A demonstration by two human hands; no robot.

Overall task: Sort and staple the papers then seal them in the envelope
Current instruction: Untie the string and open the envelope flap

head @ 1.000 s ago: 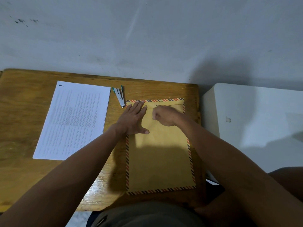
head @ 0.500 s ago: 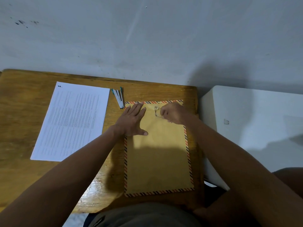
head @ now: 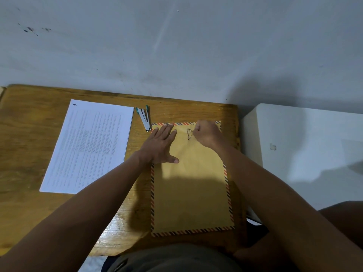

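A brown envelope with a red and dark striped border lies flat on the right part of the wooden desk. Near its top edge sits a string-and-button closure. My left hand lies flat, fingers spread, on the envelope's upper left. My right hand is curled at the top right, fingertips pinching the thin string beside the closure. A stack of printed white papers rests on the desk to the left. A small stapler with green ends lies between papers and envelope.
A grey wall rises right behind the desk. A white cabinet or box stands against the desk's right side. My lap fills the bottom of the view below the desk's front edge.
My right hand has shifted up and to the right from the envelope's middle top, uncovering the string closure. The left hand has stayed pressed flat.
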